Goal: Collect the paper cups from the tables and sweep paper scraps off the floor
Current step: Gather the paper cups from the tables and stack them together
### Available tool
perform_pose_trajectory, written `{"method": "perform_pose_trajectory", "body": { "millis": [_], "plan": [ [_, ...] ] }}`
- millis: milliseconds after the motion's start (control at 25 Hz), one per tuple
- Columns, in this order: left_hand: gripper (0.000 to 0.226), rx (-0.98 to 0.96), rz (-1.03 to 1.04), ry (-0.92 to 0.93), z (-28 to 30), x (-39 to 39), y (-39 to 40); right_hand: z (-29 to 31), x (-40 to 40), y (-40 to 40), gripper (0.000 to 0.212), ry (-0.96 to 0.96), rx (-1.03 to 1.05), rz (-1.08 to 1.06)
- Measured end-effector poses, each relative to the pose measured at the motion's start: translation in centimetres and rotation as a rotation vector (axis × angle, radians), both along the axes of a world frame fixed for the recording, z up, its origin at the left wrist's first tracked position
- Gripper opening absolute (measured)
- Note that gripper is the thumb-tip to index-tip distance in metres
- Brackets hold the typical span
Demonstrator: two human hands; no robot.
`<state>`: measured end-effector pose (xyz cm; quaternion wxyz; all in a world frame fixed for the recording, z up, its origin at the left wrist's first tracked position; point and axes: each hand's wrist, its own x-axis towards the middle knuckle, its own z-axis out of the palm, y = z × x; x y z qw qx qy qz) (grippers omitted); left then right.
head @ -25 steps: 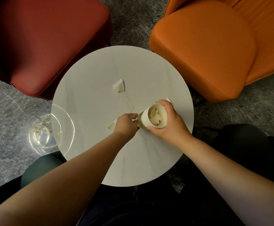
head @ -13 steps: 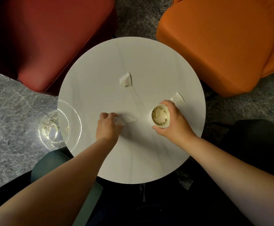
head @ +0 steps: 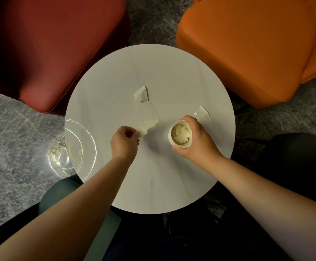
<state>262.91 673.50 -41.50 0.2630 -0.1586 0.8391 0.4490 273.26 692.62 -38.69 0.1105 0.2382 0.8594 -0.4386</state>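
My right hand grips a white paper cup that stands upright on the round white table; the cup holds several paper scraps. My left hand pinches a white paper scrap and lifts it just above the tabletop, left of the cup. A second scrap lies near the table's middle. A third scrap lies just beyond my right hand, near the right rim.
A dark red chair stands at the far left and an orange chair at the far right. Grey stone floor surrounds the table, with a bright light reflection at its left edge. Dark seats flank my arms.
The left hand left the cup, reached left and took hold of a scrap, which now lifts off the table. The right hand set the tilted cup upright.
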Motion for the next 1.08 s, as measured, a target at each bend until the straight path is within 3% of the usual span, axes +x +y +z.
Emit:
{"method": "perform_pose_trajectory", "body": {
  "millis": [80,160,360,520,680,880,1000,1080],
  "plan": [
    [0.01,0.139,0.076,0.11,2.2,-0.1,1.1,0.0,-0.2,0.0,0.078,-0.01,0.002,0.0],
    [0.016,0.17,-0.04,0.23,4.2,-0.1,2.2,-0.1,-0.3,0.1,0.078,-0.013,-0.004,0.006],
    [0.003,-0.02,-0.643,0.53,5.5,1.2,4.9,-0.3,-0.7,0.0,0.083,0.001,-0.019,-0.001],
    [0.006,-0.17,-0.832,0.69,5.4,1.0,6.8,-0.4,-0.9,0.0,0.085,0.005,-0.04,-0.024],
    [0.034,-0.225,-1.066,0.823,5.5,1.2,6.9,-0.1,-1.1,0.1,0.083,0.008,-0.066,-0.019],
    [0.022,-0.311,-1.108,0.885,5.2,1.2,6.9,0.3,-1.2,-0.1,0.086,0.028,-0.098,-0.049],
    [0.021,-0.315,-1.034,0.866,5.0,1.1,6.5,0.2,-1.3,-0.1,0.085,0.049,-0.143,-0.093],
    [0.028,-0.207,-0.897,0.819,5.1,0.8,5.9,0.1,-1.3,0.1,0.084,0.051,-0.134,-0.105]
  ]
}}
